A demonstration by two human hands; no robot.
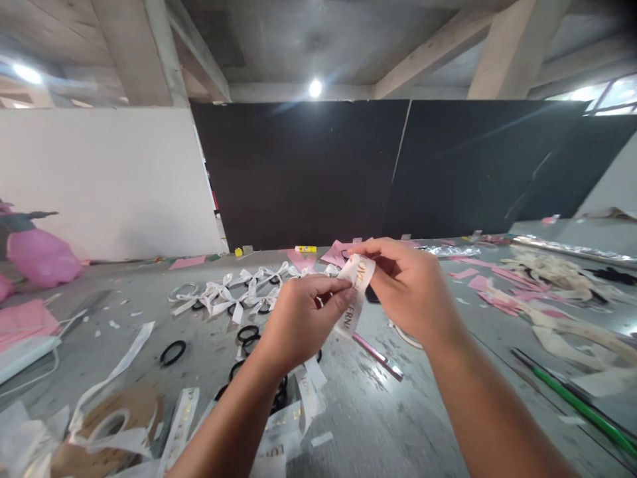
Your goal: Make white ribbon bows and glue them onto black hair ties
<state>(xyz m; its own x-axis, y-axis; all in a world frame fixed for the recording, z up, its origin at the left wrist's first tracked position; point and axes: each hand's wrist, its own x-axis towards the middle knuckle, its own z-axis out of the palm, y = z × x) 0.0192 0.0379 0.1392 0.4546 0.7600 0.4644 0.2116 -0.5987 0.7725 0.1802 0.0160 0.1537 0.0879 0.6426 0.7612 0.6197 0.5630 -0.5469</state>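
Observation:
Both hands pinch a short white ribbon [359,292] with gold lettering, above the middle of the grey table. My left hand [311,312] grips its left edge between thumb and fingers. At its upper end, the fingertips of my right hand [411,282] are closed on it. A thin dark loop shows beside the right fingertips; I cannot tell whether it is held. Beyond the left hand lies a pile of white ribbon bows [239,292] on black rings. Loose black hair ties [173,353] and cut lettered ribbons [183,418] lie around my left forearm.
A ribbon roll on a brown core [112,415] is at the lower left. A pink metallic stick [381,357] lies below the hands. Green-handled scissors [580,395] and fabric scraps [552,285] are on the right. A yellow glue stick [305,249] lies near the black wall panel [308,172].

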